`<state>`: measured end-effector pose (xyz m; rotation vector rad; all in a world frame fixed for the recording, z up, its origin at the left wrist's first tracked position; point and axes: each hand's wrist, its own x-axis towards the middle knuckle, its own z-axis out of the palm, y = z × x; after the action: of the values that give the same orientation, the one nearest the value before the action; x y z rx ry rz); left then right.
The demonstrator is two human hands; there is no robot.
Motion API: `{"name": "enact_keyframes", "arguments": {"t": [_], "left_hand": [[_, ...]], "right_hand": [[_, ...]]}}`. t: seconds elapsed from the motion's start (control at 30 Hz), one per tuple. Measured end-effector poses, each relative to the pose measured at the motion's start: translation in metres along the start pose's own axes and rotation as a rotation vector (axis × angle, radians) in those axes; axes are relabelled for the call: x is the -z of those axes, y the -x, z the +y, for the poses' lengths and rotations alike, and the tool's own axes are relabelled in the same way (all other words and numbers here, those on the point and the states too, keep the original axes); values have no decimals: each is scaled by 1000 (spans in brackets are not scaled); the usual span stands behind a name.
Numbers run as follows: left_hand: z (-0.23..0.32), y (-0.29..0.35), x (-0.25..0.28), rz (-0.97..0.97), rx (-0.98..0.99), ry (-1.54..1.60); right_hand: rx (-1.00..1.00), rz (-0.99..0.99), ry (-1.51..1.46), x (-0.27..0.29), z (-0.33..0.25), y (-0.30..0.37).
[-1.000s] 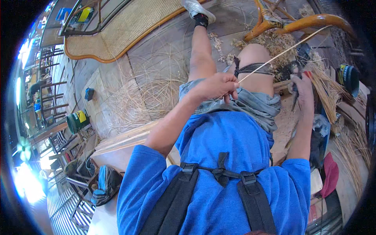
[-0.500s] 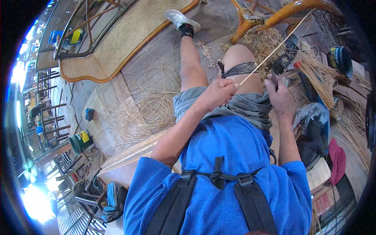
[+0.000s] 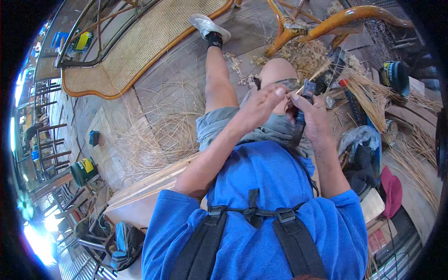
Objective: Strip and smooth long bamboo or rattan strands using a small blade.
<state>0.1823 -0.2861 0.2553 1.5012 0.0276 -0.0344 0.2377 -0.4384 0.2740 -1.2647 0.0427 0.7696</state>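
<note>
My left hand (image 3: 265, 103) is closed above my lap, its fingertips close to my right thumb. A pale rattan strip (image 3: 318, 72) runs from between the hands toward the far right, strongly foreshortened. Its near end is hidden at the left fingers. Wrapped around a dark tool, my right hand (image 3: 315, 116) has the thumb near the strip. The tool (image 3: 308, 87) has a blocky blue-grey end and a dark handle; its exact kind is unclear. A dark band (image 3: 290, 85) circles my right knee, just beyond the hands.
A woven-cane panel with a curved wooden frame (image 3: 122, 92) lies at the far left. Loose strips (image 3: 163, 128) litter the floor. Bent rattan furniture (image 3: 340, 21), shavings (image 3: 303, 56) and a strip bundle (image 3: 368, 95) are at the far right. A red cap (image 3: 391, 191) lies nearer.
My right hand has moved left and up beside my left hand, bringing the dark tool with it. The strip, earlier stretched long across the right side, now appears much shorter.
</note>
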Motion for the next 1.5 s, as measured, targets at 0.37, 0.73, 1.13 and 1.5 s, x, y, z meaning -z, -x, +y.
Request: {"name": "enact_keyframes", "arguments": {"t": [0.37, 0.73, 1.13, 1.5], "left_hand": [[-3, 1, -19, -30, 112, -178], [-7, 4, -22, 3, -34, -385], [11, -16, -35, -94, 114, -400], [21, -17, -42, 26, -321, -348]], "right_hand": [[109, 118, 134, 18, 4, 4], [164, 56, -52, 66, -27, 6], [386, 248, 846, 40, -12, 16], [37, 285, 236, 92, -24, 23]]}}
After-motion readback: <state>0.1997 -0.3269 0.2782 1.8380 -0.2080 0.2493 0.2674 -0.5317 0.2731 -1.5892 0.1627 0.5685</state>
